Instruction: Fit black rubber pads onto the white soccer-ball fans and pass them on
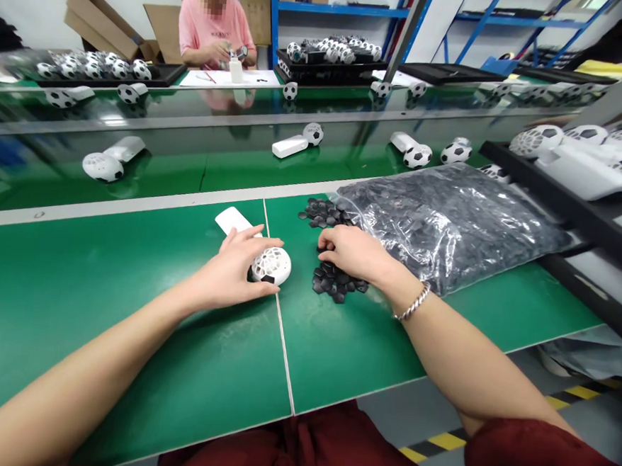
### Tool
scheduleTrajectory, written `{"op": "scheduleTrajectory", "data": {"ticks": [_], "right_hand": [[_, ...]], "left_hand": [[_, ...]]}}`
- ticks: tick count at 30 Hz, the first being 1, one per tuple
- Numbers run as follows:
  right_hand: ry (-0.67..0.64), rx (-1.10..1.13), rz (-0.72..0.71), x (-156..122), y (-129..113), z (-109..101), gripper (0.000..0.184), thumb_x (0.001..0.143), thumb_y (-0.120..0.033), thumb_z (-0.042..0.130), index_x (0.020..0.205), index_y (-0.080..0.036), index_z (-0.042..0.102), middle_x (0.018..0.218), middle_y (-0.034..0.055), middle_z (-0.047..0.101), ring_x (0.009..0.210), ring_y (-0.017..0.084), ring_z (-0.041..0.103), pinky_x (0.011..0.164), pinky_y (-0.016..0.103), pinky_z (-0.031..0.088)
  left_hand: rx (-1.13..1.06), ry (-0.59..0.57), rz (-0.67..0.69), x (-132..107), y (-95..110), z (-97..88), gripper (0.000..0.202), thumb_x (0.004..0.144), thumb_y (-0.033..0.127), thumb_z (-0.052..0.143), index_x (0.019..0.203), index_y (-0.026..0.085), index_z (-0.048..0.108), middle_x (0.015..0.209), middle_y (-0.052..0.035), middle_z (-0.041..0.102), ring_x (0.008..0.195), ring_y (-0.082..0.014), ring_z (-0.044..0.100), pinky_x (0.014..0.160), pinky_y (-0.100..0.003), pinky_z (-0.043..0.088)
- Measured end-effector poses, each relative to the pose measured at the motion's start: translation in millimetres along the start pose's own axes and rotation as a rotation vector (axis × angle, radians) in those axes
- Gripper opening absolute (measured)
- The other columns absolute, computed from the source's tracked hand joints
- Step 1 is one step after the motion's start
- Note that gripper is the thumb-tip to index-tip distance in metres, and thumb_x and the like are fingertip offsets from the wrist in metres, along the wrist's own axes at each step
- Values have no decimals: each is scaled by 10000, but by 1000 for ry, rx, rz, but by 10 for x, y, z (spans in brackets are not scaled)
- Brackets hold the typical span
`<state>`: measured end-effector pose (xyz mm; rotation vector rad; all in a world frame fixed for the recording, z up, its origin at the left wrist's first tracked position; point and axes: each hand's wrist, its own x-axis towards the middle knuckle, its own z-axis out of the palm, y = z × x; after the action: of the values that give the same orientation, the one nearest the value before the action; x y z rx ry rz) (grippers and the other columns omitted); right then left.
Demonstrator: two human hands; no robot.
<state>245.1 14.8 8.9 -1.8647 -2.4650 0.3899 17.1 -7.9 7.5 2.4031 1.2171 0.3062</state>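
Note:
My left hand [234,267] curls around a white soccer-ball-shaped housing [272,264] that lies on the green bench, thumb at its near side and fingers over its far side. The ball has an open lattice face with one black patch near the thumb. A flat white handle [231,220] extends behind it. My right hand [355,252] is pinched over a pile of small black plastic patches [337,281], and a dark patch shows at its fingertips. More black patches [323,212] lie just beyond that hand.
A large clear bag of black pieces [450,221] lies right of my right hand. Black trays with white ball parts [575,187] stack at the right edge. Ball-and-handle units [296,145] lie on the green conveyor [199,161]. Across it, a person [218,31] in pink works.

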Motion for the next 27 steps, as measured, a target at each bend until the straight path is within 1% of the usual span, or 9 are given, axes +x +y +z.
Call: {"op": "scheduleTrajectory", "data": {"ticks": [2,4,6,9,12,16,20,25,27], "right_hand": [[-14,19,6,21,-1,26,107,753,-218,613,855,-205,642,840,48,668,780,187,603,661,281,421],[1,9,10,36,7,41,124,751,-219,617,869,-193,645,847,63,672,788,201,607,665,289,422],[20,-17,-8,45,22,46,110,753,-213,613,852,-186,652,865,80,669,809,216,607,663,295,419],[25,-30,-41,50,42,44,64,763,-201,596,785,-193,655,852,71,668,801,212,605,651,291,415],[32,1,-53,50,38,44,68,770,-215,591,781,-201,656,839,52,673,781,199,606,658,289,420],[68,66,-87,53,3,57,91,775,-206,586,819,-203,665,875,47,675,787,183,604,688,286,427],[76,112,-128,60,-36,69,110,779,-156,563,770,-189,668,843,48,678,784,180,603,711,290,431],[146,395,-231,13,-109,52,102,779,-153,575,856,-167,640,824,27,671,724,126,590,707,258,450],[170,514,-296,-21,-139,43,71,778,-175,584,834,-168,627,792,8,657,694,108,573,679,244,450]], "left_hand": [[-6,45,-45,-29,41,55,635,702,427,637,1254,204,416,1375,-130,358,1340,-329,138,1060,-559,163],[-33,120,-85,-42,70,125,622,704,433,634,1241,209,415,1402,-142,270,1339,-334,126,1055,-548,199],[-79,152,-82,-37,77,168,575,705,390,635,1212,213,430,1385,-140,252,1334,-327,148,1060,-523,221],[-146,98,-1,-18,50,151,530,692,260,618,1188,210,438,1368,-121,258,1334,-290,178,1088,-467,210],[-180,31,68,-11,11,92,547,678,173,575,1202,218,422,1398,-108,215,1348,-265,156,1099,-441,203],[-161,8,87,-13,-12,66,560,678,161,562,1213,229,411,1418,-99,203,1360,-270,111,1098,-463,191],[-152,2,91,-15,-21,80,569,676,175,569,1219,237,408,1423,-94,216,1362,-273,109,1094,-474,200],[-166,-15,146,-3,-61,69,560,681,156,548,1218,230,408,1416,-79,280,1367,-283,83,1089,-509,184],[-185,-32,177,2,-78,61,561,688,152,538,1226,230,400,1402,-68,324,1370,-286,69,1087,-521,180]]}}
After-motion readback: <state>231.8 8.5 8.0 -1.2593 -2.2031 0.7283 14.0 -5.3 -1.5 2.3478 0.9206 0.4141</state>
